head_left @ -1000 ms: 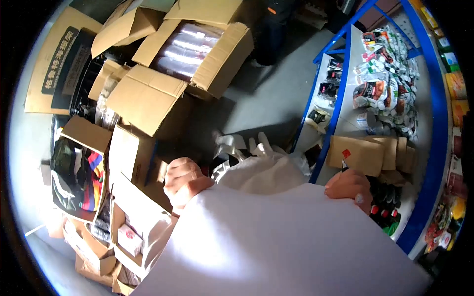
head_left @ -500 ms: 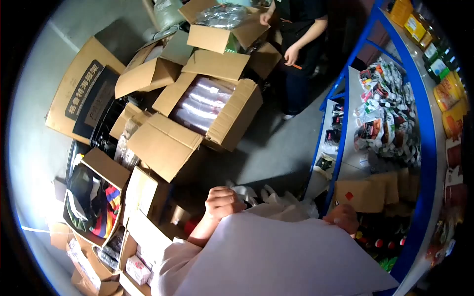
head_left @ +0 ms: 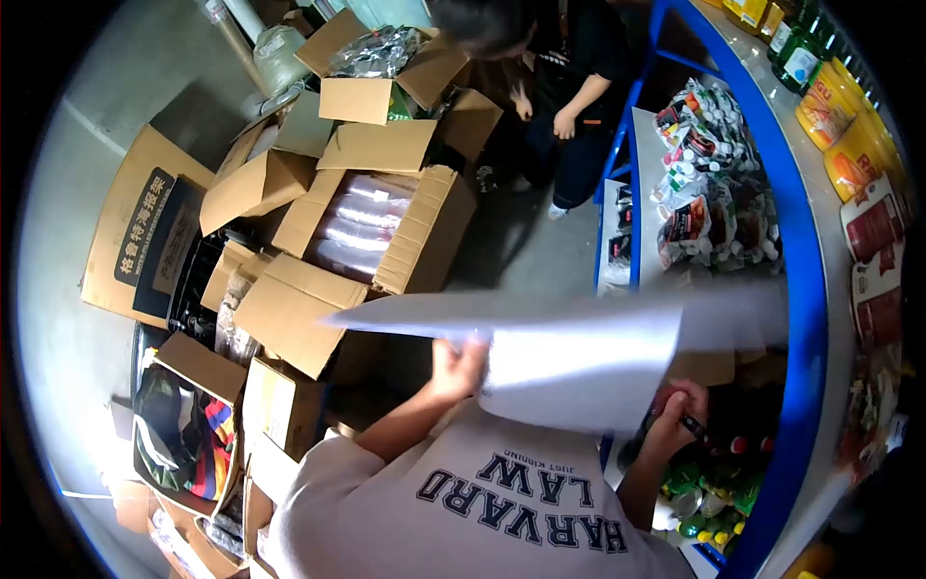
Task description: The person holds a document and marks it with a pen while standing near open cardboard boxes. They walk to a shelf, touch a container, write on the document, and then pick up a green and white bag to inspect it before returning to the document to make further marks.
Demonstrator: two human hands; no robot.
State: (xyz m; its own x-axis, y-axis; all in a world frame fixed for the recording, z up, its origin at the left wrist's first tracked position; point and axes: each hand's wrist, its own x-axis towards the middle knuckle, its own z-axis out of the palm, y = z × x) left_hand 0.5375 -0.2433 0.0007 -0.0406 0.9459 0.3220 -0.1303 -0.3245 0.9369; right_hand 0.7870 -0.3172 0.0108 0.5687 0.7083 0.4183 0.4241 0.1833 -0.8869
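White paper sheets (head_left: 579, 372), curved and partly smeared by motion, spread out in front of my chest. My left hand (head_left: 461, 367) is closed on their near edge, thumb and fingers pinching the paper. To the right, just below the sheets, my right hand (head_left: 675, 415) curls around a dark pen (head_left: 693, 425). Below both hands shows the front of my white shirt (head_left: 521, 492) with dark lettering.
Open cardboard boxes crowd the left, one with plastic-wrapped stacks (head_left: 362, 224). A person (head_left: 579, 87) in dark clothes stands at the back. Along the right runs a blue-framed shelf (head_left: 805, 318) with bagged goods (head_left: 714, 183), bottles and yellow packets (head_left: 858, 159).
The paper has swung up and away from my torso, uncovering the shirt lettering. My right hand's pen now shows clearly. The other person has leaned forward, and the view has shifted.
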